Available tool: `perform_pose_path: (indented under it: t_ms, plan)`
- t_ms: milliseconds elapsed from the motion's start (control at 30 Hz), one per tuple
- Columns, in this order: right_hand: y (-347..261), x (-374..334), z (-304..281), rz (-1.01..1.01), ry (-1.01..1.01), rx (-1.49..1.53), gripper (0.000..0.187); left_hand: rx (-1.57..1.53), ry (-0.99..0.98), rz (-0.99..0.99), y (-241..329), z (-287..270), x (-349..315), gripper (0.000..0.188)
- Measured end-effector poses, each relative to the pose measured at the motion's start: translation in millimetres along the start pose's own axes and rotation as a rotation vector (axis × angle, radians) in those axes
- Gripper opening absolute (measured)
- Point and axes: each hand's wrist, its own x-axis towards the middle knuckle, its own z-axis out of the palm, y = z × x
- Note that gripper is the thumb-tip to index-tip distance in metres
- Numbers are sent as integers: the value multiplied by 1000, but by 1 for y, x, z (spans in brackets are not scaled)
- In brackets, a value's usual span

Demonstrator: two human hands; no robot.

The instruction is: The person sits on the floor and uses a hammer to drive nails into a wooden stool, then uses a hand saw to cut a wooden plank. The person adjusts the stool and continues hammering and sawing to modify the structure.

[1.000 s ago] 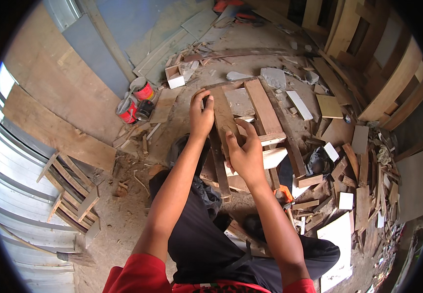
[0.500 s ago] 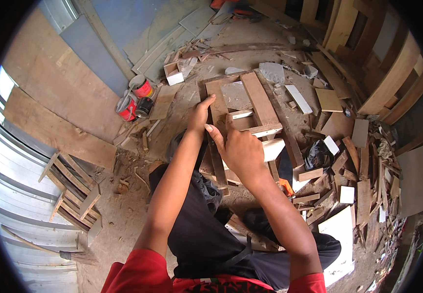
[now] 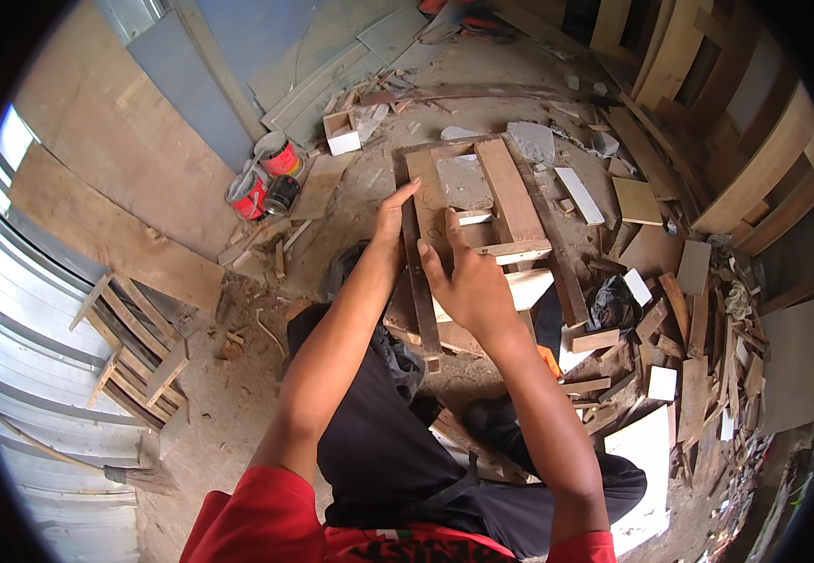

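Note:
Before me a wooden frame with dark rails point(image 3: 554, 253) carries two brown planks, and the left plank point(image 3: 429, 192) is between my hands. My left hand point(image 3: 393, 211) is closed along that plank's left edge, fingertips near its far part. My right hand point(image 3: 477, 286) grips the near part of the plank, thumb on the left and index finger along the right; its other fingers are curled and partly hidden. The right plank point(image 3: 510, 192) lies apart from both hands. A short crosspiece point(image 3: 520, 251) and a white-faced wood piece point(image 3: 531, 288) sit just beyond my right hand.
Red paint cans point(image 3: 247, 195) stand at the left by a leaning plywood sheet point(image 3: 111, 239). A slatted wooden piece point(image 3: 139, 352) and a broom point(image 3: 139, 477) are nearer left. Wood offcuts point(image 3: 693, 394) pile up at right. An orange handle point(image 3: 549, 361) shows below the frame.
The view has shifted slightly. My right hand has slid a little nearer to me along the left plank; my left hand keeps its place on the edge.

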Motion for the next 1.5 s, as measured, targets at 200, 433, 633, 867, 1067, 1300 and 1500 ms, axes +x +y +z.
perform_pose_path:
  t_ms: [200, 433, 633, 867, 1067, 1300, 1500]
  plan:
    - [-2, 0, -3, 17, -24, 213, 62, -53, -32, -1, -8, -27, 24, 50]
    - [8, 5, 4, 25, 31, 342, 58, -275, -249, 94, -10, 7, 1, 57]
    - [5, 3, 6, 105, -18, 517, 61, -263, -369, 57, -10, -25, 26, 50]
    - [-4, -61, 20, 182, 259, 738, 55, -177, -362, 143, -16, -21, 30, 51]
    - [0, -62, 36, 277, 203, 1007, 41, -176, -408, 178, -14, -20, 27, 57]
    - [11, -54, 42, 275, 137, 1110, 34, -190, -411, 166, -15, -22, 30, 51]
    - [6, -50, 43, 213, 165, 1130, 30, -237, -419, 153, -15, -25, 33, 54]
